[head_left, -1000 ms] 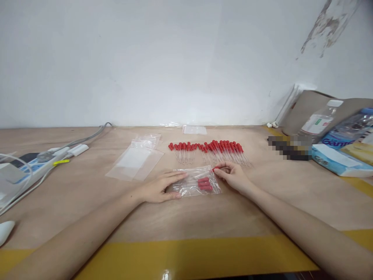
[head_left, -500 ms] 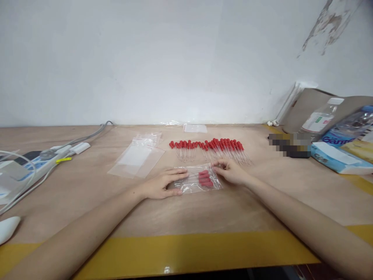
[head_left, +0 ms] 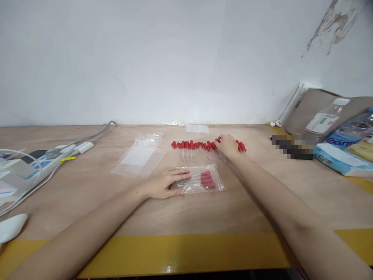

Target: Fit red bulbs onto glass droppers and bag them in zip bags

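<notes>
A clear zip bag [head_left: 194, 186] lies flat on the table with several red-bulbed droppers [head_left: 207, 179] inside, bulbs toward its right end. My left hand [head_left: 166, 184] rests on the bag's left end, fingers stretched out and apart. Beyond the bag, loose droppers with red bulbs and thin clear stems lie in two groups, a left group [head_left: 186, 147] and a right group [head_left: 209, 147]. Over the right group is my right hand [head_left: 228, 146], its fingers bent and closed around a red dropper bulb [head_left: 217, 140]. The hand covers part of that group, and its thumb is hidden.
Flat clear bags [head_left: 140, 157] lie left of the droppers, and a small white stack [head_left: 197, 128] lies by the wall. A power strip [head_left: 43, 163] with cables is at left. Bottles [head_left: 325, 120], a tissue pack [head_left: 344, 159] and a blurred dark object [head_left: 294, 147] stand at right.
My right hand has left the bag's right end and moved away from me to the loose droppers. My left hand stays on the bag. The view has shifted slightly.
</notes>
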